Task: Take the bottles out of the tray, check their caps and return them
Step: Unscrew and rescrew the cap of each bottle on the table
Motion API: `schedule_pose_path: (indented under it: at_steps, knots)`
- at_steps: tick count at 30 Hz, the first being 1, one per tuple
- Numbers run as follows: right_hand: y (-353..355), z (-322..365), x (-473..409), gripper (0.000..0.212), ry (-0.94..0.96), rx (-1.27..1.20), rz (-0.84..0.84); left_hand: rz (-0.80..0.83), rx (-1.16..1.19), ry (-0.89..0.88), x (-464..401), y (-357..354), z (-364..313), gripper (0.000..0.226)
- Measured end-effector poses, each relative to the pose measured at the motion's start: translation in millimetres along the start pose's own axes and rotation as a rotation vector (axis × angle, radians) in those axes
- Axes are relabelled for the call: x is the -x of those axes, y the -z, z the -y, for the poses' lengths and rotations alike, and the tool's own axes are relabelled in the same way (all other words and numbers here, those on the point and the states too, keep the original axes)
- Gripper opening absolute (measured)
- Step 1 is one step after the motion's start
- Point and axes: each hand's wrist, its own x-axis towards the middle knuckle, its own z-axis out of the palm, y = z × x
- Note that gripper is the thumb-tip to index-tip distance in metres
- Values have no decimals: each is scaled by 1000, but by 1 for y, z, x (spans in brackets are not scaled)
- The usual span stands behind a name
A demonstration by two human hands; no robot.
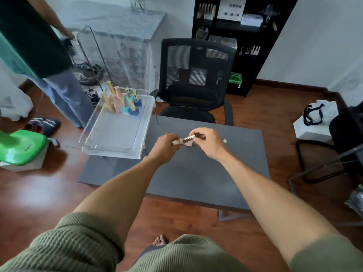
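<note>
- We hold one bottle (181, 141) above the grey table (196, 173), roughly at its middle, lying on its side between both hands.
- Our left hand (167, 143) is closed around the bottle's squarish body; the fingers wrap it and hide most of it.
- Our right hand (206, 140) pinches the gold cap (189, 137) between thumb and fingertips, which looks like the grip for testing whether it is screwed tight.
- The tray (117, 134) sits at the table's far left corner, partly overhanging the edge. Its near part is bare.
- The other bottles (122, 102) stand clustered at the tray's far end: yellow, pink, teal and blue bodies, all with tall gold caps.
- We judge these bottles light and rigid, probably glass or hard plastic, so a drop onto the table or the wood floor could crack one.
- The gold caps look smooth and glossy, so likely slippery; a firm pinch low on the cap, near the body, should twist better than a grip at its tip.
- The flat-sided body gives the left hand a secure hold that resists turning.
- For the return, we would hold the body, not the cap, and set it upright; the narrow, tall shape may tip into its neighbours.
- A small pale round thing (225, 140) lies on the table just right of our right hand; we cannot tell what it is.
</note>
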Motion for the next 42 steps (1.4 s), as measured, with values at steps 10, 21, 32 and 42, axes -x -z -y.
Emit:
schedule_pose_path:
  at_steps: [10, 21, 32, 42]
  knots:
    - [8, -4, -17, 39, -88, 85, 40, -35, 1, -5, -3, -3, -2, 8]
    - [10, -1, -9, 50, -129, 134, 28, -36, -6, -8, -2, -5, -3, 4]
    - [8, -2, 0, 13, -53, 46, 66, -31, -28, 16, 1, -4, -2, 8]
    - [1, -1, -4, 48, -125, 113, 43, -37, -29, 20, 6, 1, 0, 6]
